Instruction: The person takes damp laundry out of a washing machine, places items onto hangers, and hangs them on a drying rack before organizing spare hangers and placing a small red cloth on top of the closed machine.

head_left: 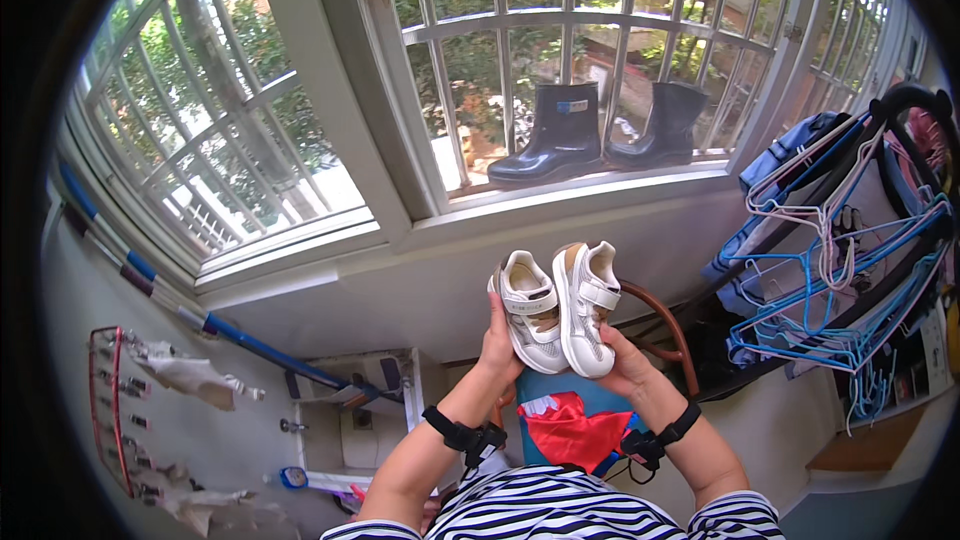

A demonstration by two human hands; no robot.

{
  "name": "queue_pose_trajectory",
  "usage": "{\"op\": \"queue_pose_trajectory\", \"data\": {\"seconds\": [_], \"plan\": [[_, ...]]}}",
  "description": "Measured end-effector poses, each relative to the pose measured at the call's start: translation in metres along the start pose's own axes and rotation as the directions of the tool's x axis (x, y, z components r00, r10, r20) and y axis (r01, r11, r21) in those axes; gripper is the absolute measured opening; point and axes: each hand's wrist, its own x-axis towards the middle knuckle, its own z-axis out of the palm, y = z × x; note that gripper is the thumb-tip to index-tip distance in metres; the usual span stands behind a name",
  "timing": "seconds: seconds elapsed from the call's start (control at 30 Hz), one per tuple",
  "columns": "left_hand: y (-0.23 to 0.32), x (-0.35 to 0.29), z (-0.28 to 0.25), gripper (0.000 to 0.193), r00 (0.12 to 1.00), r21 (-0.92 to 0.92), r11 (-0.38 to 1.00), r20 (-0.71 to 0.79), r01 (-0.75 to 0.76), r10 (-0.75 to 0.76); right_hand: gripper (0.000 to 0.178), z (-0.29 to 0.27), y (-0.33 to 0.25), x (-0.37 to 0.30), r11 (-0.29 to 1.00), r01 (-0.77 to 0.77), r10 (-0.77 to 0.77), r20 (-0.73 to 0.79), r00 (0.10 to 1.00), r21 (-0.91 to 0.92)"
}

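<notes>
In the head view, both hands are raised in front of the body, each with its grip clamped on a white shoe. The left hand [502, 348] holds the left shoe [532, 315] by its outer side, thumb along the edge; the right hand [626, 366] holds the right shoe [585, 312] near the toe. The shoes stand side by side and close together—heels toward the window, toes toward the person—with their straps fastened across the top. Below them, a red cloth [570, 428] lies on a blue surface [552, 388]. Black straps circle both wrists, below a striped shirt's sleeves. Dark boots [563, 130] stand on the sill [600, 186] beyond. To the right hang many hangers [815, 270]; to the left are a sink [418, 390], a blue pole [265, 342] and a red rack [122, 415].
</notes>
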Motion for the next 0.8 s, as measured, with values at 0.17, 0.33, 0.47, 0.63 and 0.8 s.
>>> {"op": "queue_pose_trajectory", "data": {"seconds": [0.17,0.33,0.47,0.63,0.8], "plan": [[0.009,0.016,0.002,0.076,0.995,0.167,0.981,-0.023,0.097,-0.095,0.068,0.018,-0.003,0.013,0.997,0.050,-0.050,0.002,0.999,0.060],[0.035,0.030,-0.018,0.076,0.993,0.447,0.891,0.040,0.079,-0.108,0.066,0.030,0.005,0.032,0.982,0.154,-0.164,-0.089,0.982,-0.110],[0.085,0.032,-0.019,0.045,0.900,0.766,0.544,0.102,-0.343,0.424,0.069,0.032,-0.002,0.041,0.956,0.209,-0.255,-0.231,0.939,-0.206],[0.185,0.059,-0.029,0.063,0.059,0.864,-0.361,0.405,-0.351,0.913,0.071,0.050,-0.015,0.038,0.886,0.365,-0.440,-0.267,0.857,-0.287],[0.242,0.082,-0.020,0.072,-0.039,0.801,-0.532,0.544,-0.273,0.838,0.078,0.046,-0.001,0.058,0.935,0.212,-0.276,-0.207,0.939,-0.286]]}}
